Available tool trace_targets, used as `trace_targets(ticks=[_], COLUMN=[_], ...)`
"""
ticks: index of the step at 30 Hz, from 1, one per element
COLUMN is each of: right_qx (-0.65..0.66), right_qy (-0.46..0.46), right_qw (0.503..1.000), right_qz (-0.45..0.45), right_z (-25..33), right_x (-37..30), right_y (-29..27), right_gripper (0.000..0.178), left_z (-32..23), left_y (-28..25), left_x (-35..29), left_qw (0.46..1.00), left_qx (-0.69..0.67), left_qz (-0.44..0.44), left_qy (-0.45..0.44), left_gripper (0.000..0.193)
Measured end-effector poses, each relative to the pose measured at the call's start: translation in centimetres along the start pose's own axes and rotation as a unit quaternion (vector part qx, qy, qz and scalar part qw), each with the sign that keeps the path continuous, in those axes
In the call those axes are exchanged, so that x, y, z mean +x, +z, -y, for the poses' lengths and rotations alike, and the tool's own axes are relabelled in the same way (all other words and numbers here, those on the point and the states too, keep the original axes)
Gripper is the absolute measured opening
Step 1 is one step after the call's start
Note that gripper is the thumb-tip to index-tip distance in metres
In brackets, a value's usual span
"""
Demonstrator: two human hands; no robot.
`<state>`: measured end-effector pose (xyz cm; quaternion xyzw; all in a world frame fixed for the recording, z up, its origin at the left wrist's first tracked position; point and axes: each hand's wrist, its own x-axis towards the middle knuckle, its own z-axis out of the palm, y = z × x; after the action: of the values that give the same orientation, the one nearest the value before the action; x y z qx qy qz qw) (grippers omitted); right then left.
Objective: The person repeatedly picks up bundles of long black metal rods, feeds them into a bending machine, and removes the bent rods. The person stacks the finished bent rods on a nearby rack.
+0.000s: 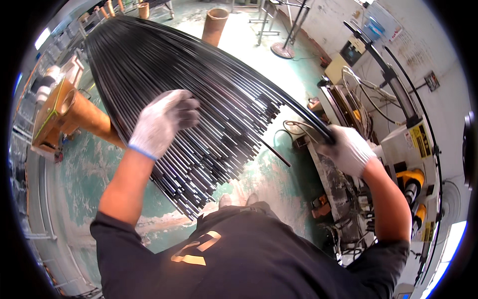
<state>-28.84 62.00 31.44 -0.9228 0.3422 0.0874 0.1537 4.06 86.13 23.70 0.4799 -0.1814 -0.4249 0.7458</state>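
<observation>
Black rods (199, 99) slant far-left to near-right; left hand (162, 122) flat atop, right hand (348, 147) clenching few.

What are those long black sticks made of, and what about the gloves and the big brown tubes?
The long black rods look like metal or plastic tubing: thin, glossy, with bright glints; which one is unclear. The gloves on the left hand and right hand look like white knitted fabric, dark-coated at the left fingertips. The brown tubes look like matte cardboard.
</observation>
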Motion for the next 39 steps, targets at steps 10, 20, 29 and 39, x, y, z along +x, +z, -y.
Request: trace_targets(ticks=[10,20,29,39], right_qx=[-0.199,-0.142,0.761,0.685], right_qy=[0.149,0.418,0.104,0.159], right_qw=[0.914,0.817,0.206,0.064], right_qz=[-0.322,-0.371,-0.607,-0.708], right_z=[-11.3,-35.7,-41.9,-48.5], right_x=[-25.1,-47.9,-44.9,-40.3], right_y=[5.5,21.5,26.4,23.2], right_gripper=[0.027,0.013,0.058,0.014], left_z=[4.5,12.8,21.2,28.2], left_y=[8.7,19.3,38.6,52.1], left_x=[14.4,8.7,4.7,13.9], left_qw=[0.946,0.936,0.955,0.887], left_qx=[-0.304,-0.310,-0.228,-0.198], left_qz=[0.043,0.025,0.146,0.370], left_qy=[-0.108,-0.162,-0.118,-0.195], left_gripper=[0.052,0.016,0.016,0.038])
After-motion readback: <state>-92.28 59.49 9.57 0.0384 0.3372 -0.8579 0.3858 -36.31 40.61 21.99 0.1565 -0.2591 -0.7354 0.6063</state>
